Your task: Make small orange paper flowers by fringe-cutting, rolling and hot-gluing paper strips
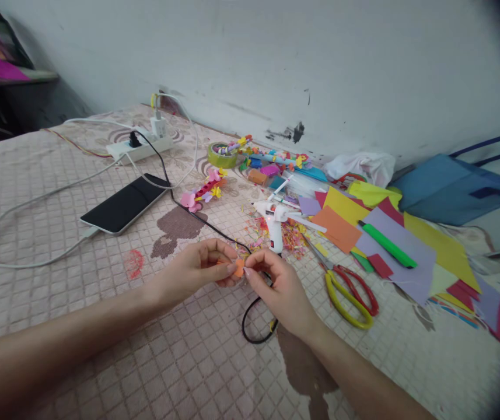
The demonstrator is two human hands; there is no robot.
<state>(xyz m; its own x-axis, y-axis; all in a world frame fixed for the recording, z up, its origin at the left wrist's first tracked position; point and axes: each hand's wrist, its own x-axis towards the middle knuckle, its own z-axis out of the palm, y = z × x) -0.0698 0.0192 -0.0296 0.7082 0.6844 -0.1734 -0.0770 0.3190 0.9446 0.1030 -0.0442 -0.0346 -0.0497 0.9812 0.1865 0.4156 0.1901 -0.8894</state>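
Between my two hands is a small orange paper piece (240,268), its shape partly covered by fingers. My left hand (208,262) is closed, pinching it between thumb and fingers from the left. From the right, my right hand (278,286) pinches at the piece's edge with thumb and forefinger. Just beyond the hands stands a white glue gun (273,226) with a small red light, amid colourful paper scraps (256,230). Its black cord (244,326) loops beneath my right hand. Scissors (348,291) with yellow and red handles lie to the right.
A phone (125,204) on a white cable lies left, near a power strip (140,149). Beyond the hands is a flower-decorated strip (206,191), with a tape roll (222,156) behind it. Coloured paper sheets (401,251) and a green cutter (387,244) spread across the right side.
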